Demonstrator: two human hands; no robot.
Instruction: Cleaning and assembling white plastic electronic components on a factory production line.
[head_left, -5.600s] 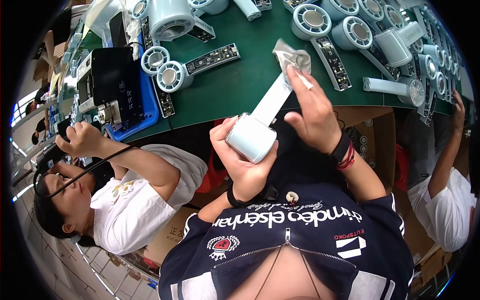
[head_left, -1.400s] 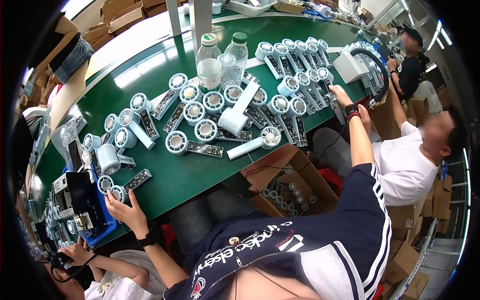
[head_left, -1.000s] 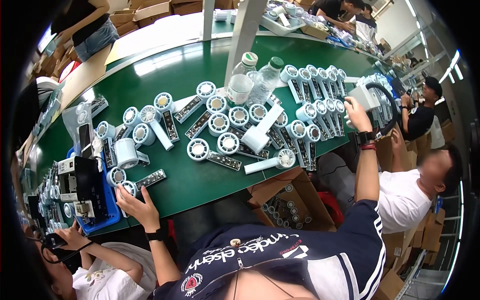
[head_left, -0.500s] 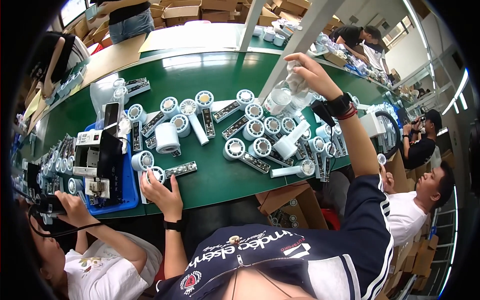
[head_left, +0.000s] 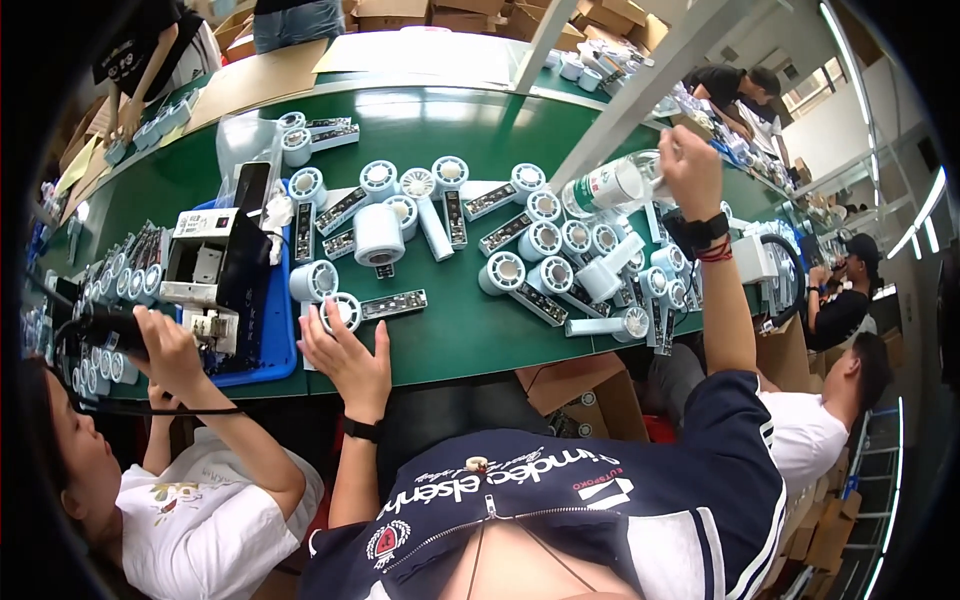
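Observation:
My left hand (head_left: 347, 362) is at the table's front edge, fingers apart and fingertips resting at the rim of a light-blue handheld fan body (head_left: 341, 312). That fan's handle points right and shows a circuit board. Beyond the fan group, my right hand (head_left: 690, 172) is raised at the right, its fingers closed near the neck end of a clear plastic bottle (head_left: 612, 187). The bottle lies tilted, its green-and-white label visible. Its neck is partly hidden by the fingers. Several similar fan bodies (head_left: 502, 272) lie between my hands, and a white-blue cylinder (head_left: 379, 234) stands among them.
A blue tray (head_left: 262, 372) holding a black-and-white device (head_left: 212, 258) is at the left. A co-worker (head_left: 220, 480) sits beside it, holding a black tool. A slanted white post (head_left: 650, 90) rises behind the bottle. An open cardboard box (head_left: 585, 385) sits below the table edge.
The bottle has gone from standing to tilted, and my right hand has closed near its neck; the crumpled whitish thing in that hand no longer shows. My left hand stays at the same fan.

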